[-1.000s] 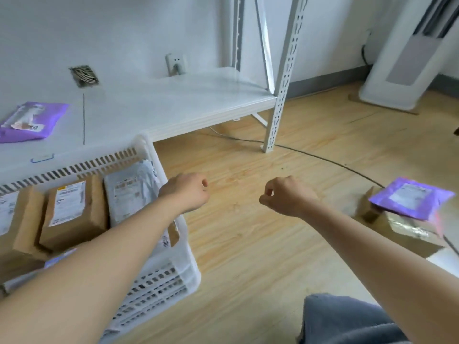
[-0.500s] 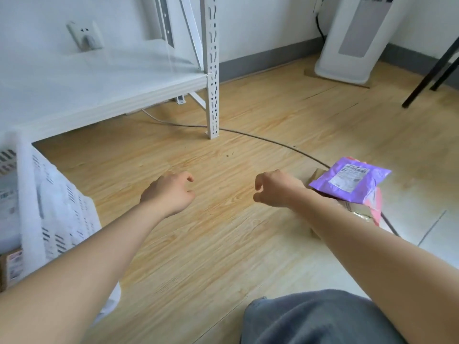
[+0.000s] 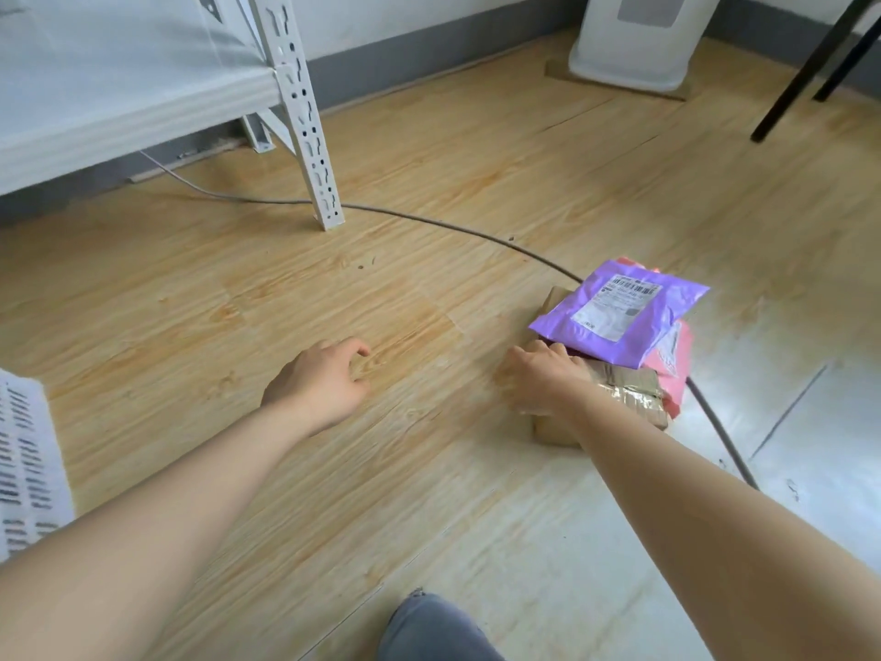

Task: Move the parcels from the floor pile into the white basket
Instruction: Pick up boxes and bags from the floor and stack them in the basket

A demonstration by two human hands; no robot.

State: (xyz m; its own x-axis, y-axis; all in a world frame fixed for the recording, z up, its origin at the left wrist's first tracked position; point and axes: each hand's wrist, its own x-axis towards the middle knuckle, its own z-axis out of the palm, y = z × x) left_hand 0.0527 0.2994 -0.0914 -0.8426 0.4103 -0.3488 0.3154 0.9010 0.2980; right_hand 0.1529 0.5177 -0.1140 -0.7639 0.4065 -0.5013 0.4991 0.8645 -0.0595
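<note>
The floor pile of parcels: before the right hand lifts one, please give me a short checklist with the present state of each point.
1. Right hand reaches the pile: ok, its fingers are on the near edge of the brown taped cardboard box.
2. Firm grip on a parcel: cannot tell, the fingertips are blurred.
3. Top parcel free to lift: ok, the purple plastic mailer with white label lies uppermost on the pile.
4. Left hand free to help: ok, it holds nothing, above the wooden floor.
5. Grey cable clear of the pile: not ok, it runs close beside the pink mailer.
6. White slotted plastic basket in reach: ok, at the left edge.
</note>
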